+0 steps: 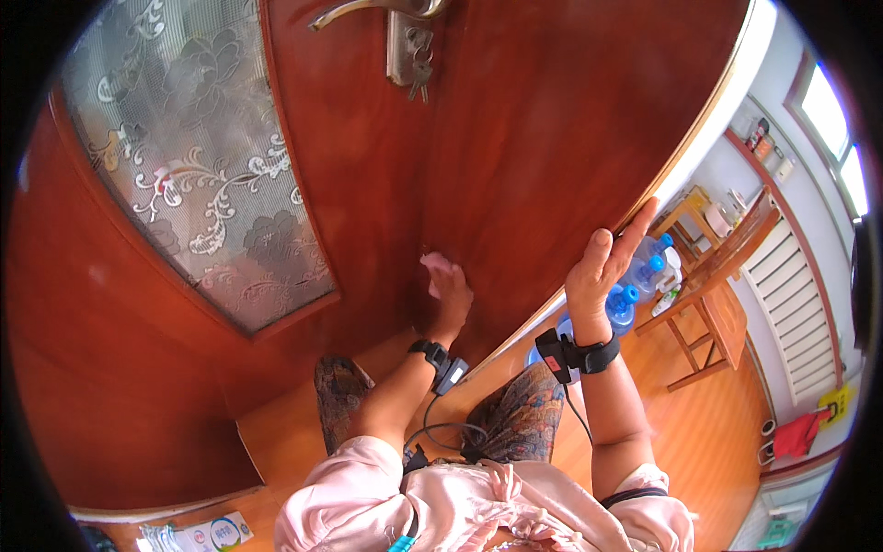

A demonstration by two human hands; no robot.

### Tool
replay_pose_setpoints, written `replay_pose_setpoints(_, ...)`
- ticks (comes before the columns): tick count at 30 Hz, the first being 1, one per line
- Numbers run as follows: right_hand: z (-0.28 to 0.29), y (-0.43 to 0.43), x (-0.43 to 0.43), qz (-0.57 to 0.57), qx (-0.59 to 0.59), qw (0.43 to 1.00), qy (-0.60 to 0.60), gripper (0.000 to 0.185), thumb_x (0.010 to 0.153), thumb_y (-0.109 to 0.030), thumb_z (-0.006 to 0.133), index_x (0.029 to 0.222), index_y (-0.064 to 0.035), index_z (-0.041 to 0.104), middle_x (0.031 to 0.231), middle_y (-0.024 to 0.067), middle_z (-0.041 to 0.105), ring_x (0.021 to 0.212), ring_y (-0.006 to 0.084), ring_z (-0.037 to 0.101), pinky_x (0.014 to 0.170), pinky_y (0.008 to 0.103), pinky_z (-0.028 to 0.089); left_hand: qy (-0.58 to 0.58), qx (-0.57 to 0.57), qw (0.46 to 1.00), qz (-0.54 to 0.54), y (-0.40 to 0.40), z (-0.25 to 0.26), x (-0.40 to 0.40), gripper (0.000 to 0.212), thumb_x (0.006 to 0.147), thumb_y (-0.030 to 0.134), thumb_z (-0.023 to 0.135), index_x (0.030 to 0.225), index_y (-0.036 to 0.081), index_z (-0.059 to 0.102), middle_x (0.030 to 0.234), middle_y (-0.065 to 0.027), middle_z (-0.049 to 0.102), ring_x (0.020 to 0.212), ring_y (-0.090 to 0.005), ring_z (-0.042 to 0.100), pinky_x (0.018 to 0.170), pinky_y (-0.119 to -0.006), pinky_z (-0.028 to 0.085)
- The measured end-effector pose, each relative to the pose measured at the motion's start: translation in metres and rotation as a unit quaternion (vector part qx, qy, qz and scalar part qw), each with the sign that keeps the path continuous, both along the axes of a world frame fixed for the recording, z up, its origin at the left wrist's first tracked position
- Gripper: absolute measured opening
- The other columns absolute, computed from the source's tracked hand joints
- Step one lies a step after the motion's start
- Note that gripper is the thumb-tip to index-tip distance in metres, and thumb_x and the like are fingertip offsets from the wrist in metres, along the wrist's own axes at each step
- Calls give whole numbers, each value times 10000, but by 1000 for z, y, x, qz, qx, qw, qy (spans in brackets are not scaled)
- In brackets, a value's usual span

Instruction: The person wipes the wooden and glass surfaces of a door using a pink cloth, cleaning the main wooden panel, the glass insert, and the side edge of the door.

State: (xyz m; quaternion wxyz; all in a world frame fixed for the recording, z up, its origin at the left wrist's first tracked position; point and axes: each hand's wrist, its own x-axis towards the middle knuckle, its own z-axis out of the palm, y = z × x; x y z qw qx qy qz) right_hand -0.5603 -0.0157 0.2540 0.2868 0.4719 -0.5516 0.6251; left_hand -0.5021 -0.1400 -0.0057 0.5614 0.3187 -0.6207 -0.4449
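My left hand point(452, 297) holds a pink cloth point(437, 268) against the reddish-brown wooden door point(359, 228), low beside a vertical seam. The cloth is partly hidden by my fingers. Over at the door's pale right edge point(679, 162), my right hand point(594, 279) grips with the thumb on the near side and the straight fingers along the edge. Above my left hand is a metal lock plate point(400, 52) with a lever handle point(365, 10), and a bunch of keys point(421, 72) hangs from it. A patterned glass panel point(207, 152) fills part of the door to the left.
Blue-capped water jugs point(621, 314) stand on the wood floor point(635, 421) just past my right hand. Beyond them are a wooden chair point(721, 321) and a white radiator point(790, 303). A printed carton point(214, 535) lies at lower left. Cables point(441, 445) run from my wrist devices.
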Motion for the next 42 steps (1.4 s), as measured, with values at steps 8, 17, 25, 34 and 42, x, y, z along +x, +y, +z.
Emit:
replay_pose_setpoints(8, -2, 5, -4, 80, -36, 995, -41, 670, 867, -321, 427, 1351, 33, 129, 1389, 175, 206, 1265, 241, 229, 1027, 337, 178, 89, -366, 926, -19, 14, 188, -8, 741, 879, 532, 213, 1321, -61, 165, 1406, -214, 101, 1309, -328, 85, 1053, -403, 37)
replay_pose_setpoints(17, -5, -2, -3, 172, -68, 982, -24, 698, 878, -377, 438, 1372, -26, 90, 1410, 111, 181, 1267, 206, 218, 1034, 339, 157, 45, 216, 975, -7, 46, -60, -3, 610, 907, 395, 267, 1372, 47, 81, 1393, -147, 178, 1291, -252, 163, 1042, -301, 111)
replay_pose_setpoints(25, -14, -2, -4, 125, -40, 991, -17, 589, 919, -338, 338, 1360, -16, 115, 1401, 108, 197, 1266, 220, 229, 1035, 346, 178, 54, -191, 979, -54, 103, 104, -17, 599, 913, 392, 265, 1363, 30, 104, 1398, -150, 145, 1243, -261, 233, 1032, -318, 148)
replay_pose_setpoints(34, -21, -6, -5, 219, -53, 974, 11, 644, 887, -357, 419, 1372, -75, 102, 1405, 109, 187, 1271, 235, 221, 1038, 385, 197, 34, 124, 990, -65, 85, -75, 19, 590, 919, 388, 262, 1354, 12, 131, 1405, -154, 108, 1190, -272, 312, 1020, -338, 190)
replay_pose_setpoints(42, -46, -5, -10, 161, -7, 987, 18, 705, 847, -448, 437, 1378, -167, 68, 1416, 121, 114, 1280, 310, 188, 1027, 452, 252, 98, -80, 992, -19, 94, 36, 4, 583, 925, 385, 259, 1346, -4, 154, 1410, -158, 75, 1142, -281, 382, 1010, -355, 227)
